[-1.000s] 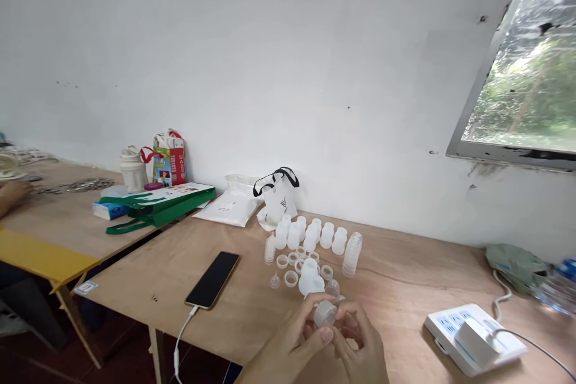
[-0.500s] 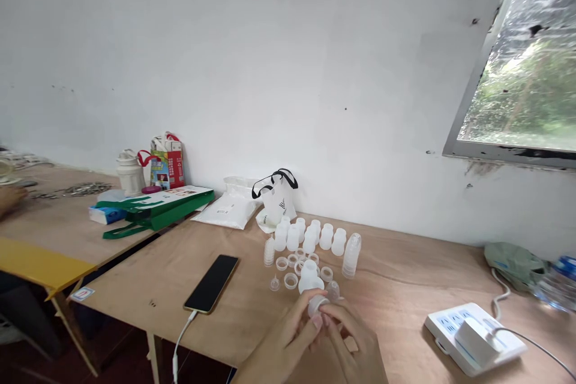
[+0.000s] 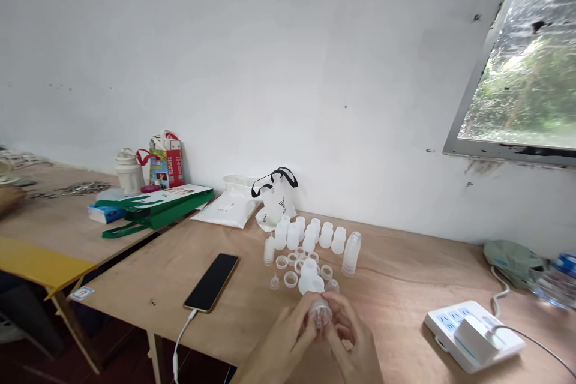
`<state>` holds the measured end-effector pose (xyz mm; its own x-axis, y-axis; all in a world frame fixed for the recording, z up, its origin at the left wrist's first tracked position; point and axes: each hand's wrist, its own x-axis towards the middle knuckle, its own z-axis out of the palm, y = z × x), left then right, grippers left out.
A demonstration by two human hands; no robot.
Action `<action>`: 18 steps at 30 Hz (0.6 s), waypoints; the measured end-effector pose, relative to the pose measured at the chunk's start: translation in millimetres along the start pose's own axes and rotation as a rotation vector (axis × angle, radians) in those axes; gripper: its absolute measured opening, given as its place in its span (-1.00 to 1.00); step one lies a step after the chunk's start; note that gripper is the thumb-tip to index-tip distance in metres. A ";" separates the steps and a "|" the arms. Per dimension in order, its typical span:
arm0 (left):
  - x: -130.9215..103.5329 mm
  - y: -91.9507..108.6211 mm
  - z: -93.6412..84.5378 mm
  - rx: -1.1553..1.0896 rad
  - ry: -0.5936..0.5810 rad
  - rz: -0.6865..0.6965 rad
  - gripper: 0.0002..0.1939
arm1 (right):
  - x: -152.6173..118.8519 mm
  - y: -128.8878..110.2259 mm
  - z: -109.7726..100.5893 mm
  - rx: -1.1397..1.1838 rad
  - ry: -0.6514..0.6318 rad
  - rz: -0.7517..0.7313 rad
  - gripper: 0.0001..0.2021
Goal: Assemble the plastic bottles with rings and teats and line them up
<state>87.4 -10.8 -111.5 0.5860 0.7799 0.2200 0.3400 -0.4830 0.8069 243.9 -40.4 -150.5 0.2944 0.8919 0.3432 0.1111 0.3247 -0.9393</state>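
Our left hand point(image 3: 290, 339) and right hand point(image 3: 353, 333) pinch a small clear plastic piece point(image 3: 320, 310) between their fingertips, nearer us and to the right of the phone point(image 3: 211, 283). We seem to be handling its edge; a light, even two-handed grip looks called for. Right of the phone lie loose rings point(image 3: 291, 285); white bottles point(image 3: 327, 235) stand farther back on that side, and the power strip point(image 3: 445, 319) sits far right of it.
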 end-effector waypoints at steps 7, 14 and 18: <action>-1.1 0.1 7.5 0.169 0.050 0.022 -0.70 | -6.3 15.2 7.5 -0.066 0.100 -0.025 -0.58; -1.9 -7.1 17.1 0.093 0.083 0.039 -0.71 | -8.7 25.5 4.9 -0.113 0.138 -0.051 -0.62; 2.1 -3.7 17.2 0.035 0.103 0.085 -0.67 | -8.3 24.6 3.7 -0.131 0.147 -0.115 -0.64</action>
<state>100.1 -14.3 -123.4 0.5357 0.7716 0.3429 0.3189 -0.5609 0.7640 240.8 -38.6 -176.5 0.4068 0.7927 0.4541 0.2711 0.3699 -0.8886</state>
